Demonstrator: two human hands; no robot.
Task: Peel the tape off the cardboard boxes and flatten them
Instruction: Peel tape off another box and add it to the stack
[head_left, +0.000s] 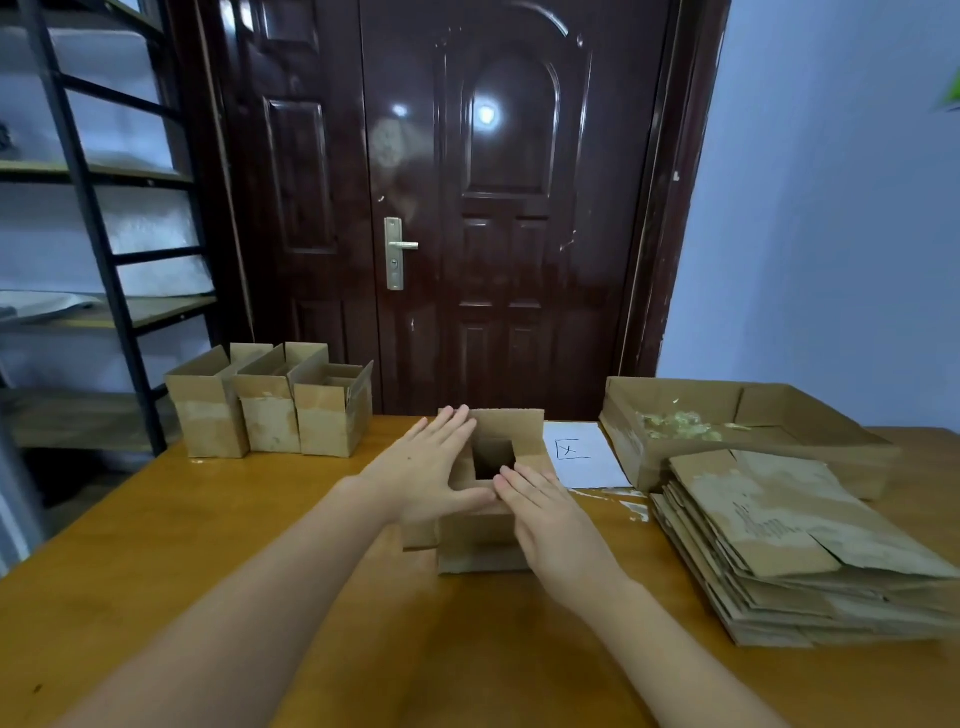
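Head view: left hand (434, 470) and right hand (550, 512), fingers straight, pressing small open brown cardboard box (480, 540) on orange wooden table (208, 545). Flattening step, probably; next, pushing down until collapsed, then onto flattened cardboard stack (789, 551) right of box.

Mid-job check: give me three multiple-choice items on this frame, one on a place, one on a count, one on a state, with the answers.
1. Where does the stack of flattened boxes lie?
A. on the table's right side
B. on the shelf
C. beside the door handle

2. How many open boxes stand in the row at the far left?
A. one
B. three
C. five

3. How are the hands on the middle box?
A. fists, clear of it
B. fingers straight, laid on its top flaps
C. pinching tape

Answers:
1 A: it lies near the tray of tape scraps.
2 B: three stand side by side.
3 B: the left hand and right hand lie flat.
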